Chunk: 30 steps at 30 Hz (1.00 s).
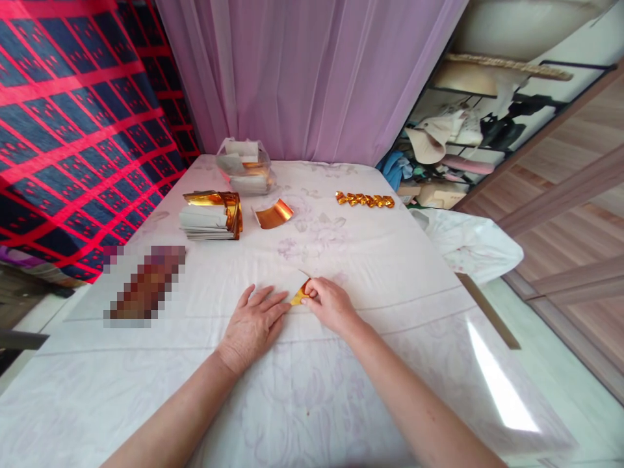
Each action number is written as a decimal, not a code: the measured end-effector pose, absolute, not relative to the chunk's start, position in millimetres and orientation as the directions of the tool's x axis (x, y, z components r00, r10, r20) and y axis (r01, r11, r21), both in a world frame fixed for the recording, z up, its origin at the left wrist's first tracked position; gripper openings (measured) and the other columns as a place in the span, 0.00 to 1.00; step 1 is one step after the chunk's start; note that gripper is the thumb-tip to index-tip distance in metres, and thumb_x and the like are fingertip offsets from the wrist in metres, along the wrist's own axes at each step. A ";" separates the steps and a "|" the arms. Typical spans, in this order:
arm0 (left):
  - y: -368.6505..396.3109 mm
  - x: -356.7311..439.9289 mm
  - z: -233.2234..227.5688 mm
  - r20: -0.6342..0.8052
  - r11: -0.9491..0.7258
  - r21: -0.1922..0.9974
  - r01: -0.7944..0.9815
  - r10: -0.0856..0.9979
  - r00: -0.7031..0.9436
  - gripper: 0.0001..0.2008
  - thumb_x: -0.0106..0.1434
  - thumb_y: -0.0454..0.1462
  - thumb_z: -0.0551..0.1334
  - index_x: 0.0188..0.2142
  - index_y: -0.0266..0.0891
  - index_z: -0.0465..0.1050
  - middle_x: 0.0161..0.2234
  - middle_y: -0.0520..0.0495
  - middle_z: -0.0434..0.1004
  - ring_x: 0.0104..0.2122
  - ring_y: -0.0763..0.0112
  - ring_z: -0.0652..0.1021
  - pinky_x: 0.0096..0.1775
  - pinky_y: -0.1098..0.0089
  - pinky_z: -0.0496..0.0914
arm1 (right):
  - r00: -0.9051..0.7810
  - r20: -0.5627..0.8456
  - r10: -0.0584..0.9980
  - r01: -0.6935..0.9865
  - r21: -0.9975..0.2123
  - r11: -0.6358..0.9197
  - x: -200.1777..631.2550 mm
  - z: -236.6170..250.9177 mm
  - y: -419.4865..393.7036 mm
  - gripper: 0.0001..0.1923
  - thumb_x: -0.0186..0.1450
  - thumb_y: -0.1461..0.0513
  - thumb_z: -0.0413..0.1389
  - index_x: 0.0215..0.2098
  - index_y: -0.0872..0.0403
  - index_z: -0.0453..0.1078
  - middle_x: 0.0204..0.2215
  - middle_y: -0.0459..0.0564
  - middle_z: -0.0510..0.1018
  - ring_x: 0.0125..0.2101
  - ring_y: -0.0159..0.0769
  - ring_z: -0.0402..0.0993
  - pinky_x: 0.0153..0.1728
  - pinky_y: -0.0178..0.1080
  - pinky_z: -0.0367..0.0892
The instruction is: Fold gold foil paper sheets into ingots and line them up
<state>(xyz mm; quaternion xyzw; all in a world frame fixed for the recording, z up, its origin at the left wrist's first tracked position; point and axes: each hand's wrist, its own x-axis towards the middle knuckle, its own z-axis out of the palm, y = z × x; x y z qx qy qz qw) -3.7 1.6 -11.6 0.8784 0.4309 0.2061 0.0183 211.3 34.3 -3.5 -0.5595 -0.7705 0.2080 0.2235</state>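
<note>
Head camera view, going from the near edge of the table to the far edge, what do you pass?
Left hand and right hand on a gold paper piece → paper stack → row of folded gold pieces → plastic bag.

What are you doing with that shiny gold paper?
A person sits at a table covered with a white flowered cloth. Their left hand lies flat, pressing down a small sheet of gold paper, while the right hand pinches its gold edge as if folding it. Farther back sit a stack of gold papers, one curled gold sheet, a clear bag of more sheets and a row of folded gold pieces.
</note>
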 end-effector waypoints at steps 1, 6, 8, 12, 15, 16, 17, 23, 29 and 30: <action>1.3 -3.6 -11.4 0.346 -0.627 0.217 0.748 0.766 0.541 0.13 0.66 0.36 0.58 0.49 0.46 0.75 0.53 0.48 0.78 0.55 0.53 0.73 0.59 0.42 0.59 | -0.294 0.125 0.948 0.748 -0.587 0.309 215.0 -4.4 34.7 0.07 0.59 0.69 0.59 0.32 0.52 0.68 0.31 0.43 0.75 0.32 0.31 0.72 0.34 0.33 0.64; 6.2 -4.7 -6.2 0.320 -0.619 0.251 0.744 0.778 0.540 0.10 0.66 0.36 0.58 0.45 0.44 0.76 0.52 0.48 0.78 0.56 0.55 0.72 0.60 0.43 0.57 | -0.379 0.345 0.859 0.652 -0.559 0.512 241.4 -10.5 37.0 0.13 0.61 0.73 0.49 0.35 0.52 0.70 0.34 0.47 0.76 0.38 0.35 0.73 0.41 0.37 0.67; 12.5 -5.8 -2.9 0.314 -0.645 0.255 0.720 0.760 0.569 0.09 0.67 0.38 0.57 0.43 0.45 0.76 0.52 0.49 0.78 0.56 0.55 0.72 0.61 0.44 0.56 | -0.401 0.408 0.820 0.655 -0.498 0.568 250.2 -11.7 37.0 0.18 0.59 0.75 0.47 0.38 0.52 0.72 0.39 0.50 0.76 0.41 0.37 0.72 0.44 0.40 0.68; 27.8 -2.7 3.2 0.325 -0.684 0.226 0.694 0.725 0.608 0.09 0.68 0.41 0.58 0.37 0.44 0.77 0.50 0.50 0.78 0.55 0.55 0.72 0.61 0.44 0.56 | -0.490 0.386 0.782 0.643 -0.445 0.623 255.9 -8.9 32.3 0.19 0.60 0.74 0.49 0.43 0.52 0.73 0.41 0.51 0.76 0.42 0.40 0.70 0.45 0.44 0.68; 33.8 7.9 6.2 0.351 -0.667 0.186 0.721 0.731 0.585 0.12 0.67 0.43 0.60 0.32 0.42 0.77 0.45 0.47 0.79 0.48 0.58 0.74 0.56 0.49 0.63 | -0.497 0.357 0.791 0.646 -0.457 0.612 254.1 -5.5 27.3 0.17 0.62 0.71 0.51 0.45 0.52 0.73 0.41 0.52 0.76 0.41 0.41 0.70 0.44 0.45 0.68; 33.8 12.3 7.0 0.356 -0.654 0.175 0.736 0.739 0.572 0.12 0.67 0.43 0.60 0.32 0.41 0.76 0.42 0.46 0.79 0.44 0.59 0.75 0.52 0.53 0.67 | -0.498 0.346 0.795 0.648 -0.460 0.606 253.6 -4.8 26.2 0.16 0.63 0.70 0.51 0.46 0.52 0.73 0.41 0.52 0.77 0.41 0.41 0.70 0.44 0.45 0.68; 32.7 16.6 7.7 0.359 -0.634 0.165 0.755 0.752 0.553 0.11 0.68 0.42 0.60 0.32 0.40 0.76 0.39 0.45 0.78 0.41 0.61 0.75 0.46 0.56 0.69 | -0.499 0.334 0.799 0.651 -0.464 0.601 253.2 -4.4 25.5 0.16 0.64 0.69 0.52 0.47 0.52 0.73 0.41 0.52 0.77 0.41 0.41 0.70 0.43 0.45 0.69; 10.1 32.9 9.7 0.304 -0.577 0.107 0.809 0.794 0.526 0.09 0.69 0.33 0.55 0.35 0.40 0.74 0.30 0.47 0.74 0.30 0.65 0.72 0.32 0.64 0.68 | -0.532 0.293 0.794 0.654 -0.453 0.606 254.6 -6.1 26.1 0.13 0.65 0.66 0.54 0.46 0.52 0.74 0.39 0.52 0.77 0.38 0.40 0.71 0.41 0.45 0.68; -5.5 37.9 6.8 0.313 -0.556 0.199 0.807 0.817 0.485 0.13 0.71 0.42 0.55 0.46 0.40 0.74 0.43 0.43 0.78 0.41 0.61 0.75 0.41 0.60 0.70 | -0.570 0.324 0.755 0.652 -0.381 0.655 252.6 -6.2 25.9 0.11 0.69 0.65 0.52 0.44 0.51 0.75 0.36 0.51 0.77 0.36 0.37 0.71 0.39 0.42 0.67; -4.6 37.9 6.6 0.314 -0.551 0.202 0.810 0.820 0.480 0.13 0.71 0.42 0.55 0.46 0.40 0.75 0.42 0.44 0.78 0.41 0.61 0.75 0.41 0.60 0.69 | -0.570 0.325 0.755 0.661 -0.365 0.656 251.8 -5.6 25.7 0.11 0.70 0.65 0.51 0.43 0.51 0.76 0.35 0.51 0.77 0.35 0.37 0.70 0.38 0.42 0.67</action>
